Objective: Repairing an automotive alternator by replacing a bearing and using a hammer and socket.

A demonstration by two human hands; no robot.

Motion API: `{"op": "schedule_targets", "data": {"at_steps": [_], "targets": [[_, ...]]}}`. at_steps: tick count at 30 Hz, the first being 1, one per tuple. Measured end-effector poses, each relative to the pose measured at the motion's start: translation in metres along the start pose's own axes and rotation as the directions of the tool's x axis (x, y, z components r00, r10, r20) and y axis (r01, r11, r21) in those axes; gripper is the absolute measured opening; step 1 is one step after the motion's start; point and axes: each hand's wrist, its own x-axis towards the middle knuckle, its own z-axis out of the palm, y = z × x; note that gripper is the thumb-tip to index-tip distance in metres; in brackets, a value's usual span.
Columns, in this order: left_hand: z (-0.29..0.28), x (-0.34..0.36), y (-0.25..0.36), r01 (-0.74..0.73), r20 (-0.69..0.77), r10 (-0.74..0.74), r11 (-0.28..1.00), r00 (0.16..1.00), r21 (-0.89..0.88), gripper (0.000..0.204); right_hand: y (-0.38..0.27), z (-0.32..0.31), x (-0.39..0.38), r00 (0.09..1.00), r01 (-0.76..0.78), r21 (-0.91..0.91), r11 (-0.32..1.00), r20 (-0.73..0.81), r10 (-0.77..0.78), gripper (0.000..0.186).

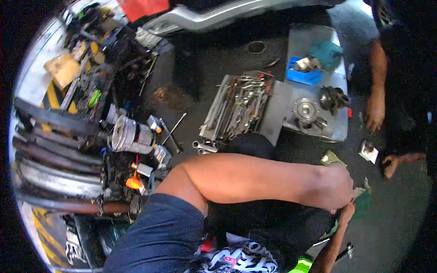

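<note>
My left arm, in a dark blue sleeve, reaches across to the right. My left hand (335,187) is curled with its fingers mostly hidden beneath it. Just below, my right hand (347,213) meets it, fingers bent together. Between and beside the hands is something small and pale that I cannot make out. A dark green cloth-like piece (363,204) shows just right of the hands. Beyond my left hand lies a crumpled yellow-green wrapper (332,158). A silver wrench-like tool (349,250) lies near my right forearm.
An open toolbox (241,107) full of wrenches stands ahead. Right of it, a metal tray (295,50) bears a blue bin (302,78), a round metal part (306,109) and a dark part (334,99). A co-worker's hand (375,113) hangs at right. Tools and pipes crowd the left.
</note>
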Motion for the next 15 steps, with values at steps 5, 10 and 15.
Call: {"op": "schedule_targets", "data": {"at_steps": [5, 10, 15], "targets": [[0.003, 0.007, -0.003, -0.004, 0.017, 0.004, 1.000, 1.000, -0.001, 0.044, 0.034, 0.007, -0.011, 0.978, -0.065, -0.081, 0.995, -0.202, 0.048, 0.046], [0.007, 0.012, -0.002, -0.075, -0.055, 0.075, 0.997, 0.996, 0.010, 0.028, 0.050, -0.001, -0.003, 0.991, 0.002, -0.118, 0.993, -0.135, -0.018, 0.050], [0.019, -0.002, 0.001, -0.074, -0.448, 0.185, 0.964, 0.875, 0.254, 0.012, 0.027, -0.004, 0.010, 0.996, 0.066, -0.107, 0.992, 0.071, -0.059, 0.031]]}}
